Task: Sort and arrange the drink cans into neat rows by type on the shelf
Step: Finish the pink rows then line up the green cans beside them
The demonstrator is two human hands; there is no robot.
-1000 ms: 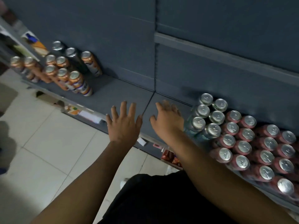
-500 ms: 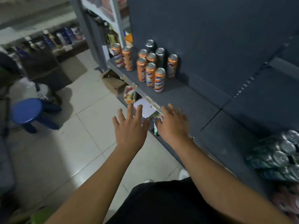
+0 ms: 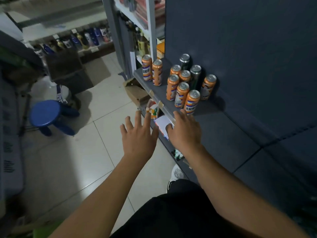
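Left hand (image 3: 137, 136) and right hand (image 3: 185, 131), at frame centre, are spread and empty, likely to gather the cans (image 3: 181, 93). These stand upper centre on the shelf (image 3: 223, 134), orange and dark mixed, unsorted.

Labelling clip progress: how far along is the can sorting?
Done: little; the orange cans stand in a loose cluster on the shelf. In hand: nothing; left hand and right hand are open, reaching toward them. Left: pull out two dark cans mixed in, join the separate orange pair, straighten rows.
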